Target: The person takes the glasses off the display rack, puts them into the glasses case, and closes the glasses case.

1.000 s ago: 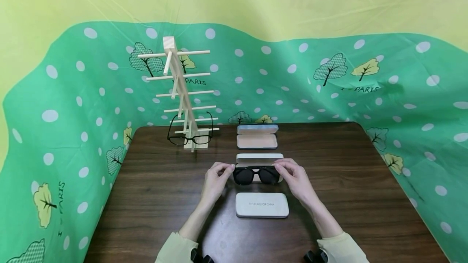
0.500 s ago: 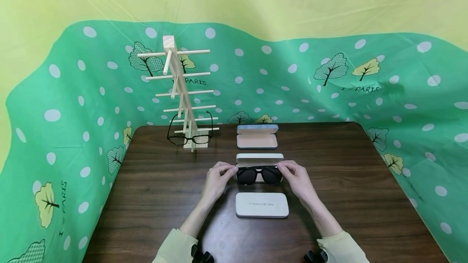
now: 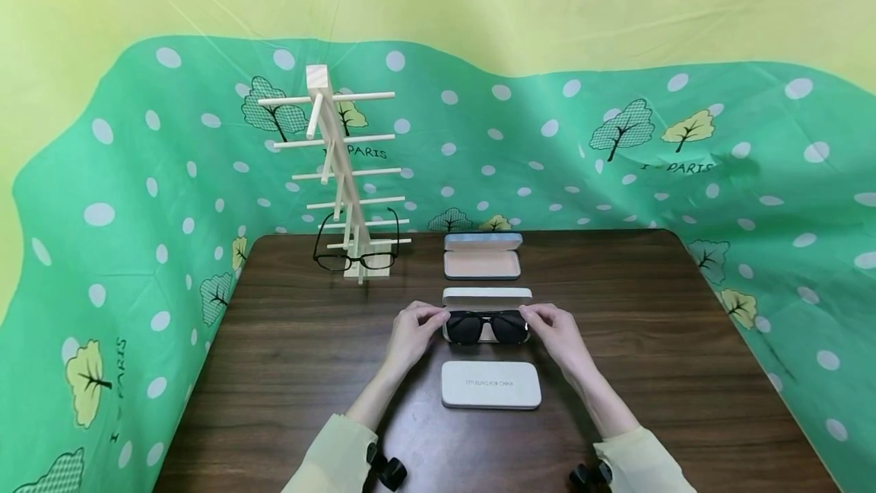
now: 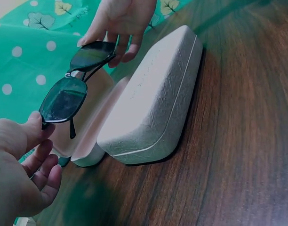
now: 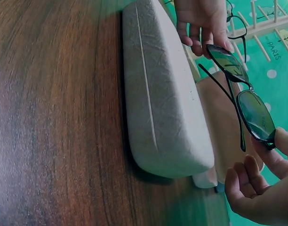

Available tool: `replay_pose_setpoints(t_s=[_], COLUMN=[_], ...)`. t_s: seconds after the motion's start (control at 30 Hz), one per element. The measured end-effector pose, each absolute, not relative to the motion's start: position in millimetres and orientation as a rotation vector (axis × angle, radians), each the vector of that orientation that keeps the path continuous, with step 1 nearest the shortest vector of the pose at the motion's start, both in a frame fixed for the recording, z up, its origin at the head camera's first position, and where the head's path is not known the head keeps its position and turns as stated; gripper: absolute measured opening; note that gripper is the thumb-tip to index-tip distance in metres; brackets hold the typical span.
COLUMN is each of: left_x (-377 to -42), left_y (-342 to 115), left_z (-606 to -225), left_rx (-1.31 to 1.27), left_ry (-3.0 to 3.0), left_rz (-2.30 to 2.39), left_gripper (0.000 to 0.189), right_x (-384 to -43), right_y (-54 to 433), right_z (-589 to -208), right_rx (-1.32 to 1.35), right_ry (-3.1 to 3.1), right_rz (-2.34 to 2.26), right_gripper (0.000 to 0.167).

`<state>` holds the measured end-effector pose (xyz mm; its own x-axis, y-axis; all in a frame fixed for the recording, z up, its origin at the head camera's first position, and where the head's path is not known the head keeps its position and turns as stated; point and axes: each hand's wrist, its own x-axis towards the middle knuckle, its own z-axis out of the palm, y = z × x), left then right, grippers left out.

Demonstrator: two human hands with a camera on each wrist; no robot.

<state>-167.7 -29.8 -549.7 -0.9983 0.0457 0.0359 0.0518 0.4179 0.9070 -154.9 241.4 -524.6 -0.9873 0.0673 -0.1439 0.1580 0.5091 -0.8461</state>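
Sunglasses (image 3: 474, 326) stretch sideways — left hand (image 3: 412, 333) and right hand (image 3: 557, 335) pinching their ends

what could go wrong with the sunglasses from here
The left hand and right hand pinch the sunglasses only at the outer ends, so one side might slip. They are held over the open white case, so lowering them crooked could knock its raised lid.

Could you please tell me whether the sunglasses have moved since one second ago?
Yes, the sunglasses have shifted slightly right against the closed white case in the head view.
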Motion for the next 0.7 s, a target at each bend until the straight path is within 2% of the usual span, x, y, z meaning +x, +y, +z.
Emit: replay_pose_setpoints(t_s=[0.27,0.7], left_x=[-176.5,-185.3], left_y=[-24.4,-19.1], left_z=[-556.5,-566.5], left_rx=[-0.091,-0.005], left_ry=[-2.642,-2.652], left_rz=[-1.644,-1.584], left_gripper=[0.018,0.016], right_x=[-164.1,-176.0], right_y=[243.7,246.3], right_z=[-535.9,-552.1], right_rx=[0.275,0.295], right_ry=[2.659,2.7], right_rz=[-1.468,-1.414], right_gripper=[0.043,0.039])
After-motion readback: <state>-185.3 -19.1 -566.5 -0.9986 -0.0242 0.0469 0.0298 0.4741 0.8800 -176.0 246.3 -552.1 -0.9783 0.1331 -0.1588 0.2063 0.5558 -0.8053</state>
